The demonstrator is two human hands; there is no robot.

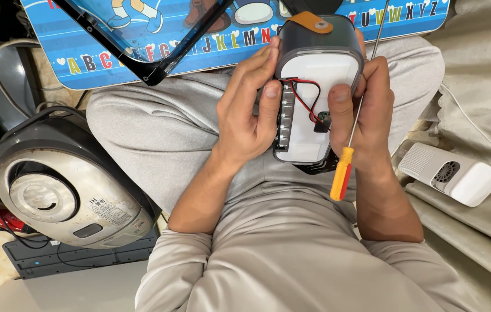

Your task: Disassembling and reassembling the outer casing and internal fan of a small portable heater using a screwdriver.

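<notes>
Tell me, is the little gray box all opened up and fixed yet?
Opened, yes: the gray box has one side off, so its white inside and red and black wires show. Both hands grip it, the left hand by the metal strip, the right hand also holding a yellow-handled screwdriver. Not closed yet: the inside is uncovered.

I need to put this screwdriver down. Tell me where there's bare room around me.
Bare lap shows on the grey trousers, between the left hand and the rice cooker. A bare grey ledge runs below the white fan unit. It is crowded above: the alphabet board carries a black frame, and both hands, right hand included, wrap the opened device and screwdriver.
</notes>
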